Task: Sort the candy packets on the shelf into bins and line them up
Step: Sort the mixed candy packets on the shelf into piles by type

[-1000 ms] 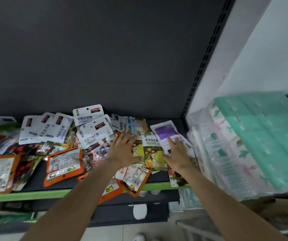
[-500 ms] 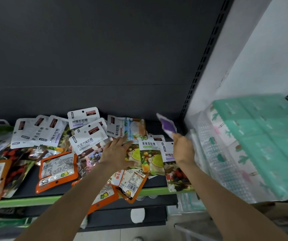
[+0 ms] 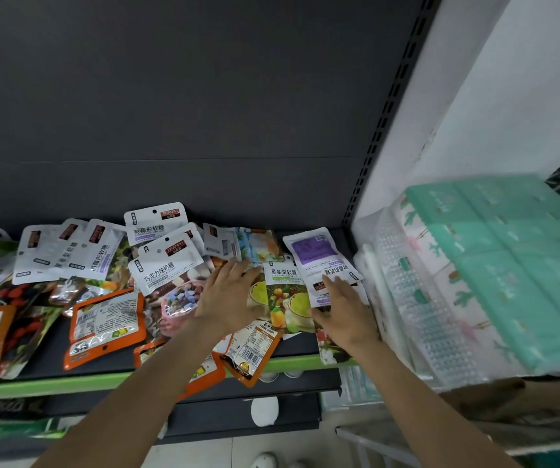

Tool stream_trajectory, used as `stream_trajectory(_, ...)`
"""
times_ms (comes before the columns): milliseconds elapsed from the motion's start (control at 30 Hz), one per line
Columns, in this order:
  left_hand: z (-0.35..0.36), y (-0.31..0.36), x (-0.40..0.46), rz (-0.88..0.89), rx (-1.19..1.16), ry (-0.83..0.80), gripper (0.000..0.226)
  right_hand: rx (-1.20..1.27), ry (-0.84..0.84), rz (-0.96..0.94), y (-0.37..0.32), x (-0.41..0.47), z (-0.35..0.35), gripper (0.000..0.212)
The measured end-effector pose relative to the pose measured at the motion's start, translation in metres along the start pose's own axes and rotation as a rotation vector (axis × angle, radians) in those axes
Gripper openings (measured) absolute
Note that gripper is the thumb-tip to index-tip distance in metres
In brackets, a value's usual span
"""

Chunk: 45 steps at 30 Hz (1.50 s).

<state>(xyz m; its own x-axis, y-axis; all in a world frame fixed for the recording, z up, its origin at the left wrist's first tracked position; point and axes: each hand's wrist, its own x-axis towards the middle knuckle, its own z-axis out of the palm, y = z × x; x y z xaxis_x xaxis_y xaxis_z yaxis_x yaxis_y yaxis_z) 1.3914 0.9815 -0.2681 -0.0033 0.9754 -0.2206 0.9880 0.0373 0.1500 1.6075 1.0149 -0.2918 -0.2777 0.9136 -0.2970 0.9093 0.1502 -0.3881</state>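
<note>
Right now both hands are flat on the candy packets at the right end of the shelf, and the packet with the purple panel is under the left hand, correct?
Not quite. The head view shows the packet with the purple panel under the right hand, not the left hand. The rest holds: both hands lie flat on candy packets at the right end of the shelf.

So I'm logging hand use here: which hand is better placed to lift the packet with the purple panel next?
The right hand. Its fingers already rest on the purple-panel packet at the shelf's right end, while the left hand lies flat on other packets further left.
</note>
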Motion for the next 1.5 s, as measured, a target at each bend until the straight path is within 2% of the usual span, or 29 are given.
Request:
stream_trajectory(67,0.002,0.014,-0.001,0.093,0.000,0.018,0.078,-0.064,-0.038,-0.016,0.004,-0.006,0.001,0.084)
stream_trajectory(200,0.013,0.033,0.005,0.196,0.100,-0.118,0.092,-0.039,-0.097,0.015,0.002,-0.005,-0.003,0.097)
stream_trajectory(333,0.012,0.029,0.010,0.148,0.195,-0.172,0.094,-0.070,-0.106,0.023,-0.008,-0.006,-0.010,0.097)
stream_trajectory(533,-0.004,-0.003,0.001,0.069,0.228,-0.080,0.082,-0.035,-0.042,0.035,-0.005,-0.009,-0.010,0.084)
stream_trajectory(633,-0.001,-0.006,-0.004,0.048,0.191,-0.058,0.078,-0.178,0.012,-0.020,-0.015,-0.014,-0.023,0.047)
stream_trajectory(700,0.003,-0.006,-0.005,0.046,0.151,-0.033,0.075,-0.174,0.049,-0.059,-0.021,-0.016,-0.032,0.033)
stream_trajectory(800,0.004,-0.006,-0.007,0.055,0.097,0.008,0.069,0.070,0.097,-0.151,-0.028,-0.018,-0.048,0.037)
stream_trajectory(900,0.003,-0.004,-0.009,0.057,0.052,0.027,0.067,0.258,0.243,-0.220,-0.038,-0.013,-0.058,0.038)
stream_trajectory(1000,0.003,-0.005,-0.009,0.058,0.019,0.055,0.064,0.299,0.404,-0.206,-0.044,0.001,-0.054,0.040)
stream_trajectory(1067,0.001,-0.007,-0.010,0.056,0.010,0.061,0.061,0.185,0.469,-0.180,-0.041,0.011,-0.044,0.040)
stream_trajectory(1133,-0.002,-0.009,-0.011,0.051,-0.039,0.037,0.060,-0.021,0.428,-0.143,-0.027,0.023,-0.027,0.038)
stream_trajectory(1167,-0.003,-0.011,-0.013,0.047,-0.080,0.028,0.060,-0.085,0.337,-0.122,-0.021,0.026,-0.019,0.037)
stream_trajectory(1233,-0.003,-0.014,-0.015,0.039,-0.181,0.031,0.062,-0.055,0.095,-0.068,-0.014,0.029,-0.007,0.042)
stream_trajectory(1267,-0.002,-0.014,-0.016,0.041,-0.229,0.035,0.063,0.032,0.051,-0.042,-0.013,0.028,-0.007,0.044)
stream_trajectory(1333,0.002,-0.007,-0.013,0.064,-0.263,0.016,0.064,0.300,0.146,0.027,-0.016,0.023,-0.015,0.041)
stream_trajectory(1400,0.008,0.011,-0.002,0.100,-0.246,-0.066,0.062,0.441,0.294,0.079,-0.018,0.016,-0.025,0.040)
stream_trajectory(1500,0.015,0.045,0.013,0.166,-0.372,-0.242,0.062,0.283,0.323,-0.065,-0.023,0.007,-0.036,0.042)
